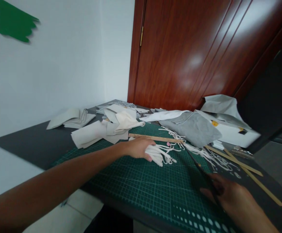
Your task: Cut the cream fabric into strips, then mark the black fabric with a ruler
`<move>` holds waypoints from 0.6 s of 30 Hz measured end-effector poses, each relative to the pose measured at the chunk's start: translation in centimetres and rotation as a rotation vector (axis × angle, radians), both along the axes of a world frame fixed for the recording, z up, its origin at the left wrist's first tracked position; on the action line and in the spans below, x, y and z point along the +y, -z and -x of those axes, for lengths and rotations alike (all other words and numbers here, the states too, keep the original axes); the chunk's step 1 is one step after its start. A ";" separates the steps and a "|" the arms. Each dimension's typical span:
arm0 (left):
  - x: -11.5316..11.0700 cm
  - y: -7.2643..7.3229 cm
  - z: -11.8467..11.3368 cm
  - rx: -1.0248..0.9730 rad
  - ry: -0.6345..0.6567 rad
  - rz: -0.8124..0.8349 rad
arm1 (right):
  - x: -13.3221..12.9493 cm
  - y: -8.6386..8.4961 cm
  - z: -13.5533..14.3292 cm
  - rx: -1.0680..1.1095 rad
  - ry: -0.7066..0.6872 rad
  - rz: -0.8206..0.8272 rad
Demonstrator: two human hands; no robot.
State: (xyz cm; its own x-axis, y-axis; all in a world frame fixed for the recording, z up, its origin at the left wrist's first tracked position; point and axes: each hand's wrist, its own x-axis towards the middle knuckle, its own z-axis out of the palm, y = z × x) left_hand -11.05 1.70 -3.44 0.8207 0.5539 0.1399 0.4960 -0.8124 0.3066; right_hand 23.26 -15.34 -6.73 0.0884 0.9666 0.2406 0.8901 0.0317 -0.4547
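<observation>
Head: left arm point(68, 180) outstretched

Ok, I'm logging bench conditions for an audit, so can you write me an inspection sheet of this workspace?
Surface: dark table with a green gridded cutting mat on it.
Job's things: bundle of white cords, ends splayed; long dark tool, too blurred to identify surely.
Clutter: pale cloth pieces, grey cloth, loose white cords, a ruler-like wooden strip, two crossed flat sticks, a white box.
Grips: left hand closed on the bundle of white cords; right hand holding the long dark tool.
Cables: nothing seen.
Surroundings: white wall bearing a green shape; reddish-brown door beyond the table.
</observation>
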 end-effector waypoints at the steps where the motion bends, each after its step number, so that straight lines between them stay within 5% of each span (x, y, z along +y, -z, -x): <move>1: 0.1 0.1 0.2 -0.006 -0.002 -0.011 | -0.3 -0.1 -0.2 -0.006 0.001 0.031; 9: 0.8 -0.7 0.0 -0.076 -0.004 -0.150 | -2.3 -2.1 -0.6 -0.114 0.002 0.200; 18: 4.0 -8.8 3.7 -0.098 -0.305 -0.369 | -0.8 -4.5 -2.6 -0.176 -0.061 0.213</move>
State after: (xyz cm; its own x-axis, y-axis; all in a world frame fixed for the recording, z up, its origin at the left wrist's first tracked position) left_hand -14.74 5.68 5.33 0.6016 0.6662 0.4408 0.7117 -0.6976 0.0830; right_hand 25.86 -16.12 -2.24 0.0034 0.9993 0.0377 0.9553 0.0079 -0.2954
